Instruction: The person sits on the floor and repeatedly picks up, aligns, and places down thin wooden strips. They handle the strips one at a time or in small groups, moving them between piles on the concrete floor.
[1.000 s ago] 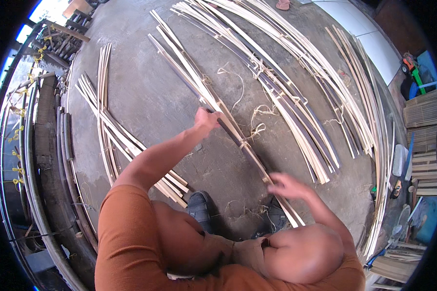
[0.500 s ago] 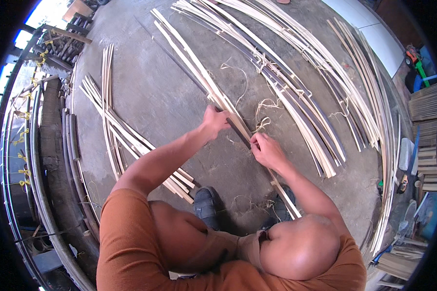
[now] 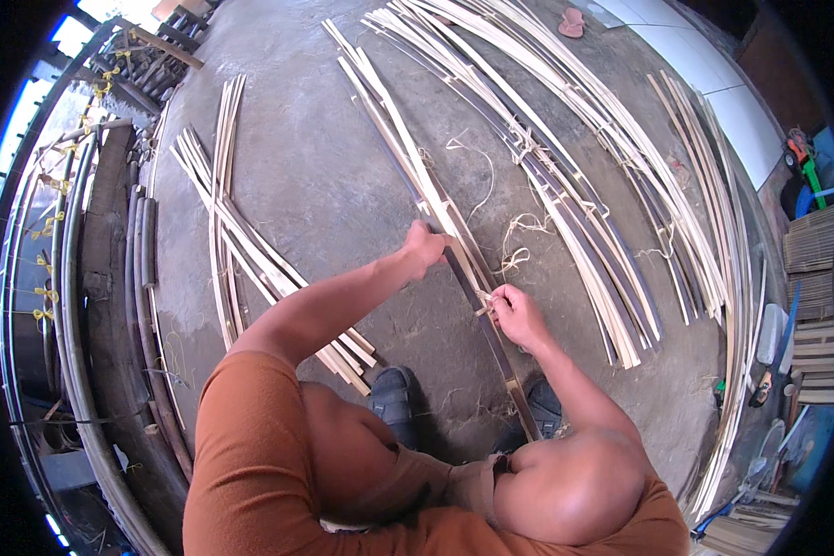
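Right hand (image 3: 519, 315) has slid up the long bundle of pale split bamboo strips (image 3: 435, 208) on the concrete floor (image 3: 324, 185), fingers now pinching its straw-coloured twine tie (image 3: 487, 301), while the left hand (image 3: 424, 248) stays clamped round it.

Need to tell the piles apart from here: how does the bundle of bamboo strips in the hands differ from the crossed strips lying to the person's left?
The held bundle is gripped by the left hand and right hand; the crossed strips lie untouched. The held bundle runs as one straight, gathered line; the crossed strips splay over each other. Both are long, pale bamboo strips on the concrete floor.
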Action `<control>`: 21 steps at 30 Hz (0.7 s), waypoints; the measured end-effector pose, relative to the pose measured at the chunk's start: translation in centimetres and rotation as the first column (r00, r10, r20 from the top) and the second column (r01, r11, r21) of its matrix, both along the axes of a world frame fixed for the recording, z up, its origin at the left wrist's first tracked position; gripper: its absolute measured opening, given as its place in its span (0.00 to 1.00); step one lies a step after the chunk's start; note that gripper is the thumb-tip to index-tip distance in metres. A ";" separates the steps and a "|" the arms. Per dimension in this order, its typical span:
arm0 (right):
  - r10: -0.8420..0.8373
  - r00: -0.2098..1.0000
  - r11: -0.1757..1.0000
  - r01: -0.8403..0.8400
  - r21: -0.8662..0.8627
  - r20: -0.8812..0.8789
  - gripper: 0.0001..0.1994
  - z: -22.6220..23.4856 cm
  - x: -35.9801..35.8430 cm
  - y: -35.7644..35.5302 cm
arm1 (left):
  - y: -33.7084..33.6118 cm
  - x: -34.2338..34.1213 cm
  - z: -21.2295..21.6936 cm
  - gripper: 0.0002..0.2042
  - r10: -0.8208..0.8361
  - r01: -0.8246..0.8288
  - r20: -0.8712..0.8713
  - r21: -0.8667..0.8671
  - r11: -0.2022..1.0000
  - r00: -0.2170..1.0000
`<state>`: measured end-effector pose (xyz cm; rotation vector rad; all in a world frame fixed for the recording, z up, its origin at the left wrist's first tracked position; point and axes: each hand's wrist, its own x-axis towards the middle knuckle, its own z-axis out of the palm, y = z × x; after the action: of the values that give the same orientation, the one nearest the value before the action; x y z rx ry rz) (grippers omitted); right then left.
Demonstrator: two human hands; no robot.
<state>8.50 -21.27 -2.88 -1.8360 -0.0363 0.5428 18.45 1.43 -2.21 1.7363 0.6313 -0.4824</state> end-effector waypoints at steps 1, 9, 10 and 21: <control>-0.060 0.989 0.980 0.084 0.180 -0.134 0.09 -0.1 0.1 0.2 | 0.3 0.0 -0.1 0.23 0.003 -0.003 -0.019 -0.025 1.000 1.000; -0.114 0.830 0.799 0.403 0.447 -0.546 0.18 3.1 -0.7 0.0 | -2.3 -0.7 2.7 0.21 0.154 -0.171 -0.073 -0.387 0.906 0.985; -0.096 0.902 0.910 0.251 0.331 -0.421 0.17 1.5 -0.7 -0.7 | -3.2 -0.7 3.5 0.20 0.186 -0.209 -0.096 -0.435 0.876 0.978; 0.053 0.819 0.371 0.515 0.773 -0.571 0.18 5.2 0.0 -1.5 | -1.8 -1.5 4.8 0.13 0.273 -0.276 -0.078 -0.475 0.835 0.959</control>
<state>8.48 -22.75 2.34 -0.5062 0.2651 0.6068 16.97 -0.37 2.63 1.1467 0.6853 -0.4007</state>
